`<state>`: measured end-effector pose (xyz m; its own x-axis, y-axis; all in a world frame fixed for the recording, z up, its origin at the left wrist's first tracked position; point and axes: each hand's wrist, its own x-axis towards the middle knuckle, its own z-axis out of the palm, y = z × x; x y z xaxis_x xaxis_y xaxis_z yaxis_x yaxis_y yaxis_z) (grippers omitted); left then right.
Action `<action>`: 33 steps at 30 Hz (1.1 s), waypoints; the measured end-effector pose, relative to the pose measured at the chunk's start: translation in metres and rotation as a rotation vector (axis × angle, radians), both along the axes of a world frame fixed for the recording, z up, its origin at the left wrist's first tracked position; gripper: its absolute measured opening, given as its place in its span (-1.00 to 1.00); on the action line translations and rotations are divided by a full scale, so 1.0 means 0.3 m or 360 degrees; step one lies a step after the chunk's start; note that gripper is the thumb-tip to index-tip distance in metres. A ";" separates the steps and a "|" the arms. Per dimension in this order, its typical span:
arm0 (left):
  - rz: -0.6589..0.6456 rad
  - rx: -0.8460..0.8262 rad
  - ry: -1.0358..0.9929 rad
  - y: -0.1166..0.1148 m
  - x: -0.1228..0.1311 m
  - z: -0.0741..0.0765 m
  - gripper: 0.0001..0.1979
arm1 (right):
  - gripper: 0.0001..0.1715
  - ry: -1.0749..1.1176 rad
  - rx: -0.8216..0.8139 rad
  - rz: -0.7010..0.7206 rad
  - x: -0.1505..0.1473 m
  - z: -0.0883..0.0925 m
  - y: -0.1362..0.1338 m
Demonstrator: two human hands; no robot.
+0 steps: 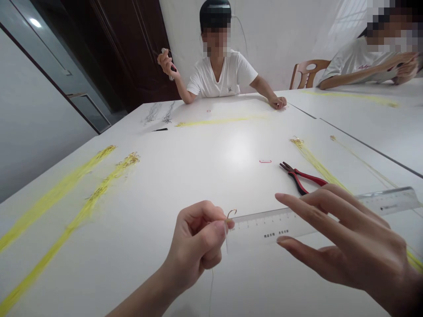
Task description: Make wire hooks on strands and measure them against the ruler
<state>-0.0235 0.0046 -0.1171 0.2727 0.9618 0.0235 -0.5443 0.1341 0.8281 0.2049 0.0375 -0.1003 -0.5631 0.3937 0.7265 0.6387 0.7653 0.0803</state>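
While a small gold hook (231, 212) is held at one o'clock of the left hand (202, 235), its shank is clamped between thumb and index finger, and a thin pale line (212, 286) is seen at six o'clock below that hand. Toward three o'clock a clear ruler (257, 225) is laid, its zero end just beside the hook; whether the two are touching cannot be told. Over the ruler, also at three o'clock, the right hand (343, 240) is held with thumb and fingers spread apart. At two o'clock, red-and-black pliers (291, 171) are laid on the white table (185, 167), near a yellow bundle (319, 165). Toward ten o'clock, two more yellow bundles (56, 197) are stretched out, with hooks (133, 157) clustered at their far ends. At twelve o'clock, a person (218, 79) is seated across the table.
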 end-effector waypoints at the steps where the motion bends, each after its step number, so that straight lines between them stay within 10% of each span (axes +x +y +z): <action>1: 0.0003 -0.0002 0.0001 0.001 0.000 0.000 -0.81 | -0.52 -0.0002 -0.0003 -0.0002 0.000 0.000 0.000; 33: 0.0045 -0.0040 0.0079 -0.007 -0.001 0.004 -0.82 | -0.53 -0.0022 0.0029 -0.0015 0.005 0.006 -0.009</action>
<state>-0.0240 0.0024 -0.1158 0.2455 0.9693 -0.0138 -0.5067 0.1404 0.8506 0.2065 0.0348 -0.0986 -0.5696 0.3859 0.7257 0.6445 0.7576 0.1030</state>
